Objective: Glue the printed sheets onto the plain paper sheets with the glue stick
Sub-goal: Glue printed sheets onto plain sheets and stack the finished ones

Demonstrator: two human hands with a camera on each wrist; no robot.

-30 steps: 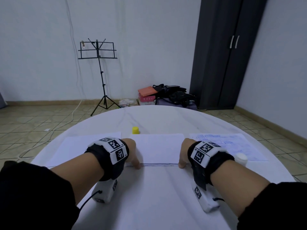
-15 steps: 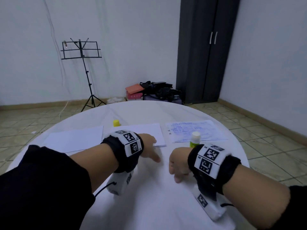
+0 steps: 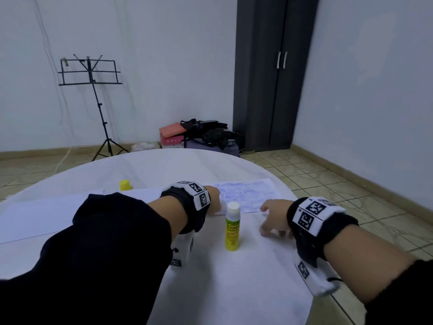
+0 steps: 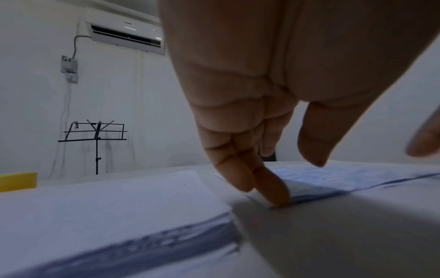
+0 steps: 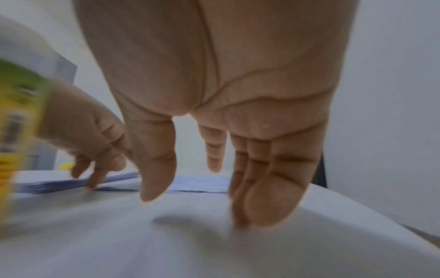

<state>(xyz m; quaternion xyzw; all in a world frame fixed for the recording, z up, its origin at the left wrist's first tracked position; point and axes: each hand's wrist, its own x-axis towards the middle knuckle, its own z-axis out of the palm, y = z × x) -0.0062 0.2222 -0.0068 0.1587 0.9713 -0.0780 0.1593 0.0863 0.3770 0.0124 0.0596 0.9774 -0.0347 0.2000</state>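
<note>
Not much readable here, honestly. The glue stick point(image 3: 232, 227) standing upright between the left hand point(image 3: 212, 200) and the right hand point(image 3: 273, 216) has a yellow label with green lettering that looks like "Glue Stick" in the head view, though it's soft enough that nobody could swear to it; the small print lower down on the label is just a blur. The printed sheet point(image 3: 246, 193) beyond the fingertips of both hands carries lines of bluish text, none legible in any view. The wristbands point(image 3: 311, 213) on both wrists show black-and-white square marker codes, patterns rather than letters. In the right wrist view the label is smeared.
</note>
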